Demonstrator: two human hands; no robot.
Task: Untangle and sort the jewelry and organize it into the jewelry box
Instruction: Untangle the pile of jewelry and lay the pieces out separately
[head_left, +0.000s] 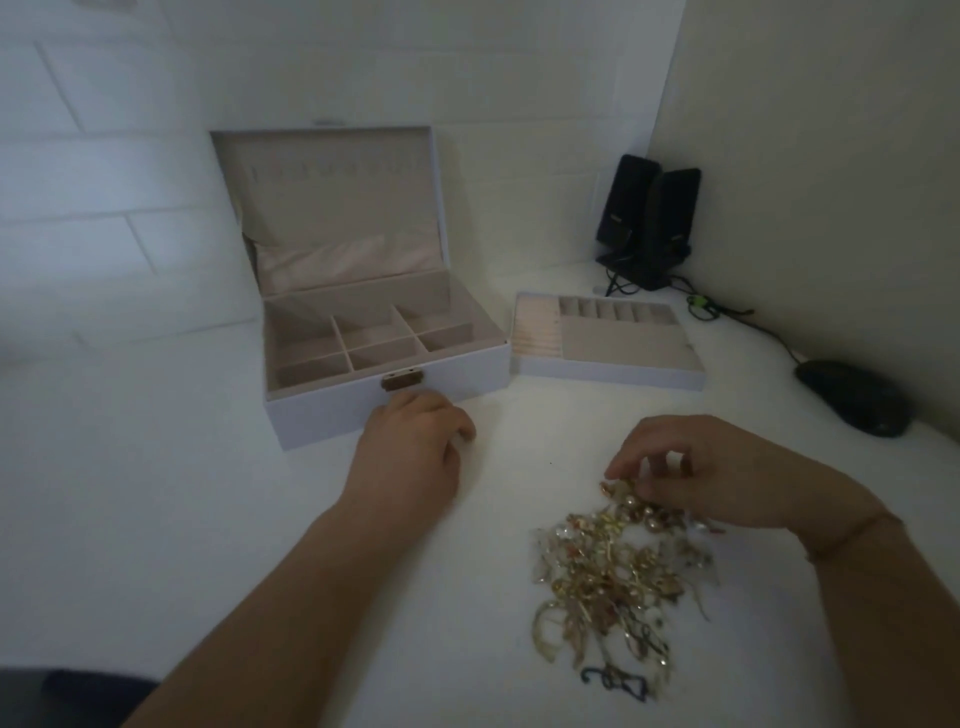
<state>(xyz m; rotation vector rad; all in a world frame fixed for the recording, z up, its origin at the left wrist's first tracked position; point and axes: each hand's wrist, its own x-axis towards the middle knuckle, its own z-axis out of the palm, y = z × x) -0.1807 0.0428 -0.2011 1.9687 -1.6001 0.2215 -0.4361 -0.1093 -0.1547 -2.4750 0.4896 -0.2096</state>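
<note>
The right hand (691, 467) is pinching the tangled jewelry (618, 577) on the bench (156, 519) — the left hand (410, 441) is resting loosely curled, holding nothing, beside the open jewelry box (384, 364).

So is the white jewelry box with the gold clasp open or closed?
Open. The white jewelry box has its lid standing up at the back, so its beige compartments show, and they look empty.

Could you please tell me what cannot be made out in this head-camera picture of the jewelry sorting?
- Tangled pile of gold-toned jewelry: single pieces blur together in dim light.
- What the right hand pinches: its own fingers cover it.
- Left hand fingertips: curled under, beside the open white jewelry box.
- Removed white tray: ring slots too small.
</note>
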